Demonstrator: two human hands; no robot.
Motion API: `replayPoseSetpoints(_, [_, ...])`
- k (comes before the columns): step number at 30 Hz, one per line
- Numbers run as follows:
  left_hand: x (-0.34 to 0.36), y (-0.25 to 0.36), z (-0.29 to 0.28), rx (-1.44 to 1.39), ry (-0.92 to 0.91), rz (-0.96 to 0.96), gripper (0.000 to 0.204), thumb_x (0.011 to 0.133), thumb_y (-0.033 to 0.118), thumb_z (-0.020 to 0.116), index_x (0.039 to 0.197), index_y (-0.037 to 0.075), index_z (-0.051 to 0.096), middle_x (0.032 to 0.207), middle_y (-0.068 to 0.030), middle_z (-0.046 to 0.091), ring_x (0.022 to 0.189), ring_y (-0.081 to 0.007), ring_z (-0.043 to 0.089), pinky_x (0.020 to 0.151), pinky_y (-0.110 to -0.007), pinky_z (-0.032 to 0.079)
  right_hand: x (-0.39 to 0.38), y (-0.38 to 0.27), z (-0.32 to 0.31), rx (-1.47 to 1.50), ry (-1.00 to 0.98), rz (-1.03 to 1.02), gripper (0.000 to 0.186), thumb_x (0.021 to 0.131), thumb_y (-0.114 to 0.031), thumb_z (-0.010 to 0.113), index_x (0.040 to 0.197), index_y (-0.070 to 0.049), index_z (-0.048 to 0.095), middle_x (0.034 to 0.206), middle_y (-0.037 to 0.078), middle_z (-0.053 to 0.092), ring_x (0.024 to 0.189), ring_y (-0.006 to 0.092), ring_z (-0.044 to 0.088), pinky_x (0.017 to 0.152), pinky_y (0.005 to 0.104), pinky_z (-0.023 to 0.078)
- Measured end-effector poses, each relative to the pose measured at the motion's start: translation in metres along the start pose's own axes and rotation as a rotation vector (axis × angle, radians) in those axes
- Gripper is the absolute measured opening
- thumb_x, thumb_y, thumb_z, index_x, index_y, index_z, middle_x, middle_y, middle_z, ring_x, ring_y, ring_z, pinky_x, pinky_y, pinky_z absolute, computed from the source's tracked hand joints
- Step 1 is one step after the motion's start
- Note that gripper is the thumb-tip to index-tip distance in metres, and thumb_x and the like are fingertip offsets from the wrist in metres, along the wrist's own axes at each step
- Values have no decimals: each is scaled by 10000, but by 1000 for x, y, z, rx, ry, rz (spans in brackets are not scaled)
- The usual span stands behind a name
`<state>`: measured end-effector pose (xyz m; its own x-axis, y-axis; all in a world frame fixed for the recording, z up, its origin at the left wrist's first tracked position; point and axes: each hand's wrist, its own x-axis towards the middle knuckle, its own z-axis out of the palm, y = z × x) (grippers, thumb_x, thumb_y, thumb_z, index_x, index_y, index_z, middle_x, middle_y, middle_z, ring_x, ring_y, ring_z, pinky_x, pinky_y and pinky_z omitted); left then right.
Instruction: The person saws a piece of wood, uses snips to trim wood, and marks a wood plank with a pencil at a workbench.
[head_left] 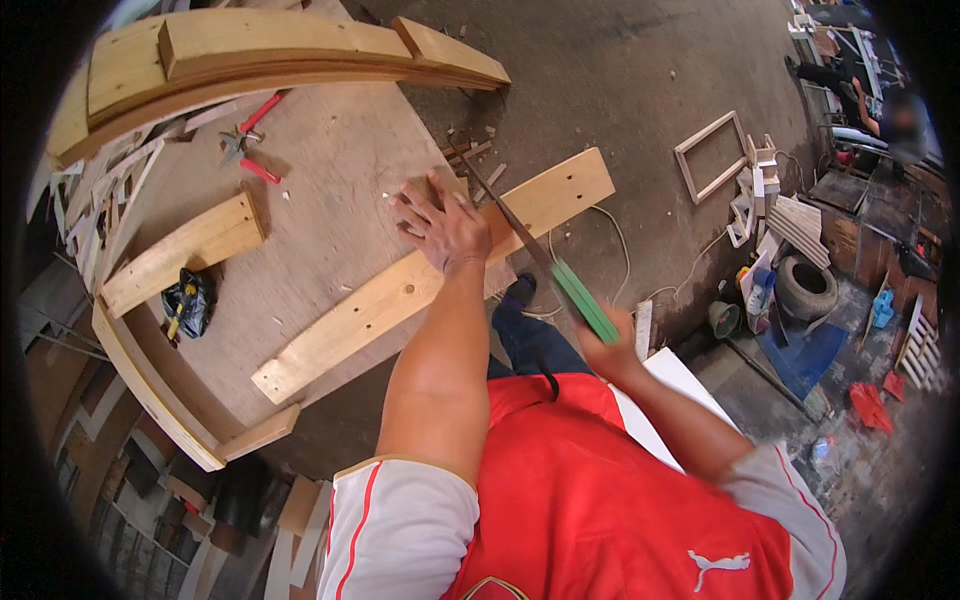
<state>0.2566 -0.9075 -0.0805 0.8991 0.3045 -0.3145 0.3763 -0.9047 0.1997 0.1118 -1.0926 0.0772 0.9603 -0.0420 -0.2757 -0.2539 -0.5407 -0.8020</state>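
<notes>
The person's left hand (447, 228) lies palm down with fingers spread, at the far edge of a long wooden plank (352, 322). The plank runs from the near left of the table (335, 180) out past its right edge. The right hand (607, 345) is closed around the green handle of a saw (534, 242), whose blade crosses the plank. Red-handled pliers (236, 147) lie far left.

No words or numbers I can read. On my red shirt (600, 490): white leaping-animal mark (718, 568), toward the right sleeve (795, 510); gold-edged crest (497, 584), near the left sleeve (400, 525), only its top showing, lettering unreadable.
</notes>
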Motion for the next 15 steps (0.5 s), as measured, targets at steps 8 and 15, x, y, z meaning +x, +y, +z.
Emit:
replayPoseSetpoints(8, [6, -11, 1, 2, -4, -14, 648, 1051, 361, 406, 1666, 220, 257, 1735, -218, 10, 1581, -494, 11, 1231, -672, 119, -31, -37, -26, 78, -87, 223, 101, 889, -50, 675, 970, 11, 673, 767, 187, 641, 699, 327, 668, 644, 423, 488])
replayPoseSetpoints(15, [0, 6, -2, -33, -71, 15, 665, 1053, 370, 408, 1673, 215, 228, 1737, -218, 3, 1581, -501, -15, 1228, -687, 99, 78, -2, 28, -48, -32, 24, 101, 869, -81, 652, 883, 19, 645, 769, 224, 640, 678, 396, 648, 622, 453, 477])
